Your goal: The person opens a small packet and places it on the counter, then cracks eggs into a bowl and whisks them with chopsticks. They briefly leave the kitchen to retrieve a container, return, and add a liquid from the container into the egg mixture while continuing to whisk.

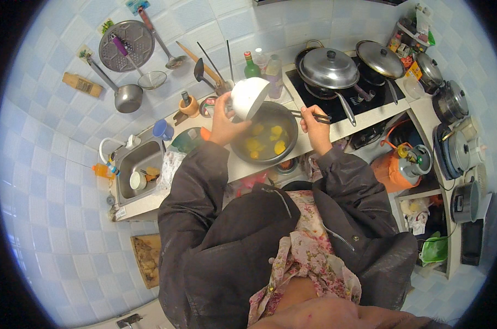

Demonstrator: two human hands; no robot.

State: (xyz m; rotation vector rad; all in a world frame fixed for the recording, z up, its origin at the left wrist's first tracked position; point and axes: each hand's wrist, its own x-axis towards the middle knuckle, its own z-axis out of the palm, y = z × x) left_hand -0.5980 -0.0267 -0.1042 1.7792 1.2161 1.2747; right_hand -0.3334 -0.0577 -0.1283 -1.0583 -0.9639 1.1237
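Note:
My left hand [224,122] grips a white bowl [248,96], which is tipped on its side over the far left rim of a dark round pan [263,158]. Inside the pan lie several yellow pieces [276,132] that look like egg yolks in a murky liquid. To the right of the pan, my right hand [317,127] holds dark chopsticks [312,117], their left ends reaching towards the pan's rim. The inside of the bowl is turned away, so its contents are hidden.
Two lidded pans [329,68] stand on the black cooktop [373,96] at the right. Bottles [251,68] and a utensil holder are behind the bowl. At the left is a steel sink [127,168] holding a small white bowl [137,180]. An orange gas cylinder [390,170] stands below the counter.

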